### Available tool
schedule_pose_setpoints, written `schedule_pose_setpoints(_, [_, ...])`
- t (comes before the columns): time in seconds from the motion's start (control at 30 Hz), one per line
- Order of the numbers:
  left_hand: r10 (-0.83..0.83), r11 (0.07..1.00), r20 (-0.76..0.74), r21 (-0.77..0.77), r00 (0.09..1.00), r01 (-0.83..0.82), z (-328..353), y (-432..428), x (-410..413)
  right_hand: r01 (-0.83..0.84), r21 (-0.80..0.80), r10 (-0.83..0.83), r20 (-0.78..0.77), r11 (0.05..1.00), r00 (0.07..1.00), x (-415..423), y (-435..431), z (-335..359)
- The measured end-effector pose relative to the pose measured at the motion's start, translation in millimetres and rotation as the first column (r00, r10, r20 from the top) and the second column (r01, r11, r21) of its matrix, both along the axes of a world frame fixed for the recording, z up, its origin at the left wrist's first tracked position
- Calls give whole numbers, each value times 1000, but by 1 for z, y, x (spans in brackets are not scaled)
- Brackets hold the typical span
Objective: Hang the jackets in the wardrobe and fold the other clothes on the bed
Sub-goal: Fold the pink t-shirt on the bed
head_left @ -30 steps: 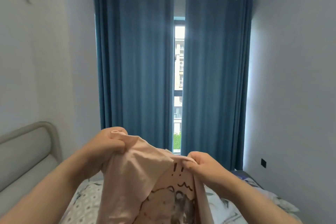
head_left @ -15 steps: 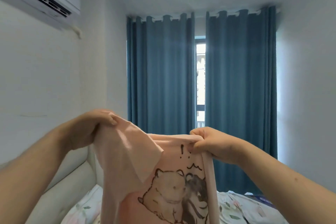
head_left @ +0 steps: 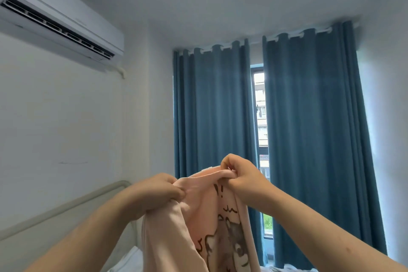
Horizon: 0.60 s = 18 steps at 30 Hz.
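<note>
- Below the fingers [head_left: 176, 193], the pink cartoon T-shirt [head_left: 198, 216] hangs bunched; left hand [head_left: 154, 192] and right hand [head_left: 240, 178] each pinch its top edge.
- Bunched cloth may slip a pinch, then fold crooked.

Pink cartoon-print T-shirt [head_left: 198, 227], bunched, hanging

Free space lay beyond the held-up shirt [head_left: 198, 216]. Headboard [head_left: 39, 234] obstructed low left; curtains [head_left: 212, 117] bounded the far end.
</note>
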<state>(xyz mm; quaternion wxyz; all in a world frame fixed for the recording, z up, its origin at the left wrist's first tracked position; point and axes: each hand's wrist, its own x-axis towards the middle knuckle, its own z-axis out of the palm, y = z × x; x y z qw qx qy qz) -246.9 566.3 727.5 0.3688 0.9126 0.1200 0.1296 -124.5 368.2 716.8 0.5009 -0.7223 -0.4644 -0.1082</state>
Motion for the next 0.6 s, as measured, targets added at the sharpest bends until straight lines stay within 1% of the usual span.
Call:
schedule_pose_setpoints(0.07, [15, 997, 42, -73, 999, -12, 7, -5, 2, -14, 10, 14, -74, 1000, 997, 1, -5, -4])
schedule_pose_setpoints(0.1, [39, 996, 72, -82, 997, -33, 9, -8, 3, -23, 1, 23, -103, 1000, 994, 1, -7, -7])
schedule_pose_setpoints(0.17, [102, 994, 162, -53, 981, -95, 11, -14, 4, -31, -35, 28, -93, 999, 995, 1, -9, -9])
schedule_pose_setpoints(0.23, [165, 986, 275, -21, 947, -166, 14, -18, 3, -48, -99, 43, -54, 994, 998, 1, -12, -9])
schedule_pose_setpoints(0.27, [189, 981, 333, -28, 924, -190, 15, -20, 1, -63, -143, 57, -48, 988, 997, 2, -14, -9])
schedule_pose_setpoints(0.33, [210, 976, 440, -42, 873, -214, 18, -25, -5, -108, -256, 90, -81, 961, 993, 3, -19, -9])
schedule_pose_setpoints(0.43, [213, 975, 515, -57, 830, -215, 22, -29, -14, -190, -362, 133, -176, 913, 975, 5, -28, -15])
schedule_pose_setpoints(0.5, [205, 976, 557, -56, 805, -209, 27, -30, -21, -282, -376, 199, -244, 883, 949, 7, -33, -24])
schedule_pose_setpoints(0.6, [228, 965, 614, -42, 756, -257, 35, -28, -36, -423, -270, 304, -387, 865, 870, 9, -40, -37])
